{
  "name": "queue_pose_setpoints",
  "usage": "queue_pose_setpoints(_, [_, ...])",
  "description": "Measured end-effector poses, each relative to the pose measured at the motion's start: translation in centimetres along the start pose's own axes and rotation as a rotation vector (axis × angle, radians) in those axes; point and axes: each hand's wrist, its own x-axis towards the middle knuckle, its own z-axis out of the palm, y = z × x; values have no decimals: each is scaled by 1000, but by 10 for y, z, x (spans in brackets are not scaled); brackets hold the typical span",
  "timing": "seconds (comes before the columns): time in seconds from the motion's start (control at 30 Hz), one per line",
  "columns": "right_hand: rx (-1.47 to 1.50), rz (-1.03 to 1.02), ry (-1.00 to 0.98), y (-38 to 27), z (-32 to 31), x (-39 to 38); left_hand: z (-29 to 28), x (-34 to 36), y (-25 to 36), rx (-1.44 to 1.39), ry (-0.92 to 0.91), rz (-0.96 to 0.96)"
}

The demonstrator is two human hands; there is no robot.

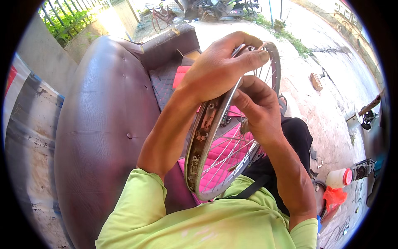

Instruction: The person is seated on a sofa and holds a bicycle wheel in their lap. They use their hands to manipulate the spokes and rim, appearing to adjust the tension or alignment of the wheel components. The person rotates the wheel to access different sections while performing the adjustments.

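Observation:
A spoked bicycle wheel point(202, 141) without a tyre stands tilted on edge in front of my chest, its rim channel brown with rust. My left hand point(222, 66) is closed over the upper part of the rim, thumb stretched along it. Just below, my right hand point(260, 108) reaches in on the spoke side, thumb and fingers pinched together against the rim. Whatever small piece those fingertips hold is hidden. Thin metal spokes point(226, 155) run to the hub point(244, 126), partly covered by my right hand.
A brown leather sofa point(103, 137) curves along my left, with a pink quilted cushion point(217, 159) under the wheel. On the concrete floor to the right are a brick point(316, 81), a white jar with a red lid point(338, 178) and a red plastic bag point(333, 197). Parked bikes point(224, 10) stand far back.

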Motion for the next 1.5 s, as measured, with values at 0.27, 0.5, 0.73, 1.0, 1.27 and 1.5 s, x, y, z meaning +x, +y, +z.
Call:
queue_pose_setpoints(0.27, [39,-24,-21,5,-4,0,2,1,-2,-20,4,46])
queue_pose_setpoints(0.5, [31,37,-57,-4,-12,-2,4,1,-1,-43,2,55])
queue_pose_setpoints(0.73, [-3,-38,-55,2,-14,-11,9,0,-3,-171,67,32])
queue_pose_setpoints(1.0, [-63,-28,-98,-2,-19,-23,15,-26,-109,-895,-1,-49])
queue_pose_setpoints(1.27, [-63,-90,40,-13,-57,-36,88,-41,-342,724,-33,-475])
queue_pose_setpoints(1.5, [33,-92,7,-16,-64,-54,101,-46,-372,860,-15,-451])
